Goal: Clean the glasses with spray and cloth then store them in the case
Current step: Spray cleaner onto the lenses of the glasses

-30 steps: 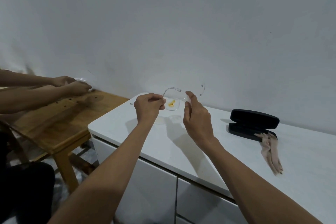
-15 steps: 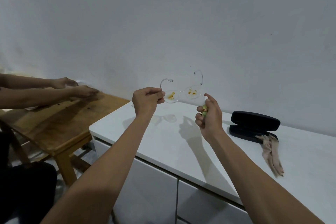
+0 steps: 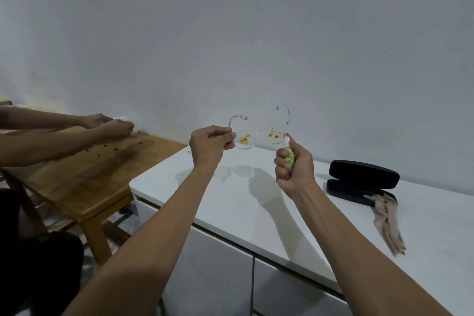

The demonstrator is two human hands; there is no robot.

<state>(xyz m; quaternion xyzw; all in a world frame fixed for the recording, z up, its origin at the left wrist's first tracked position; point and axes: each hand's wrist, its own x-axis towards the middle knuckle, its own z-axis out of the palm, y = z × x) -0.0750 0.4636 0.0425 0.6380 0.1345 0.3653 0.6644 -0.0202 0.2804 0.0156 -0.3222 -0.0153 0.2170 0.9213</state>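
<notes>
The left hand pinches the glasses at their left hinge, holding them in the air above the worktop's far edge, lenses facing the person. Both lenses carry yellow-orange smears, and the temples curve up and away toward the wall. The right hand is curled around a small green spray bottle, its forefinger on top of the nozzle, which sits just below and beside the right lens. Nothing stands between the nozzle and the lens.

The glasses' faint shadow falls on the worktop under the hands. Toward the far right edge lies the black case, its lid open; whether anything is in it cannot be told. A beige cloth touches the case's near right end and trails toward the near edge.

Left of the worktop stands a wooden table, where another person's hands are together over something clear.
</notes>
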